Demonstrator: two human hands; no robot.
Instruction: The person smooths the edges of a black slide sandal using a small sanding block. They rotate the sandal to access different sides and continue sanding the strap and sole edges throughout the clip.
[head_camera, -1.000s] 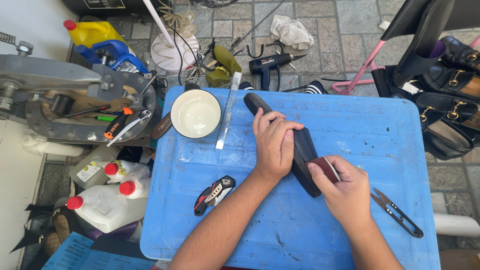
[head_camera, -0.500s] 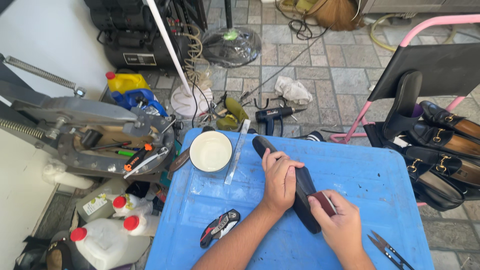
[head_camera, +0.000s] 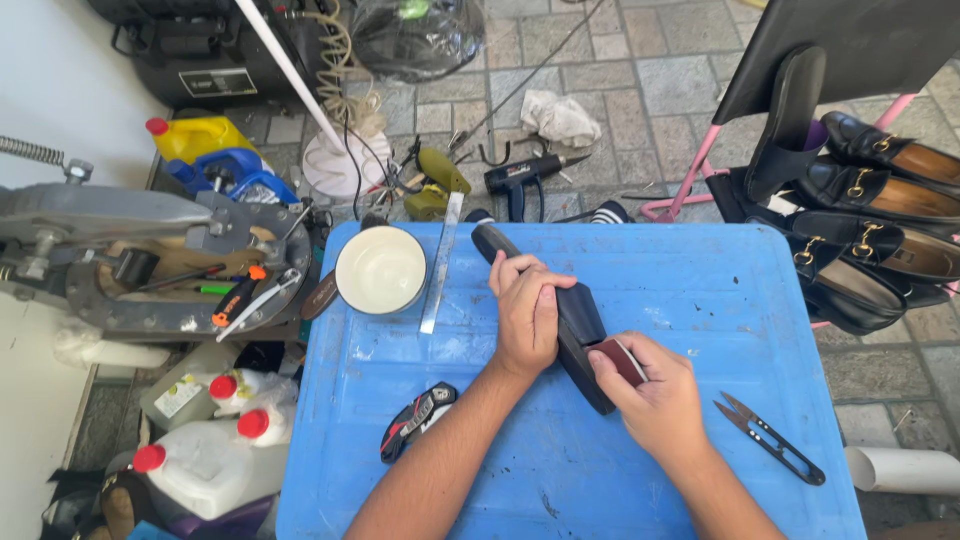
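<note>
A long dark shoe sole piece (head_camera: 577, 318) lies diagonally on the blue plastic table (head_camera: 700, 300). My left hand (head_camera: 528, 313) presses flat on its middle, fingers closed over it. My right hand (head_camera: 655, 397) grips a small dark red block (head_camera: 619, 358) and holds it against the sole's near end. The sole's far tip (head_camera: 488, 240) sticks out beyond my left hand.
A white bowl (head_camera: 380, 269) and a metal ruler (head_camera: 441, 262) lie at the table's back left. A red and black tool (head_camera: 418, 420) lies front left, thread snips (head_camera: 768, 437) front right. Dark loafers (head_camera: 860, 235) hang on a rack at right. Jugs (head_camera: 205, 462) and a metal press (head_camera: 120, 255) stand at left.
The view has shifted and tilted down again. Both hands stay on the sole; my right hand with the block sits at its near end as before.
</note>
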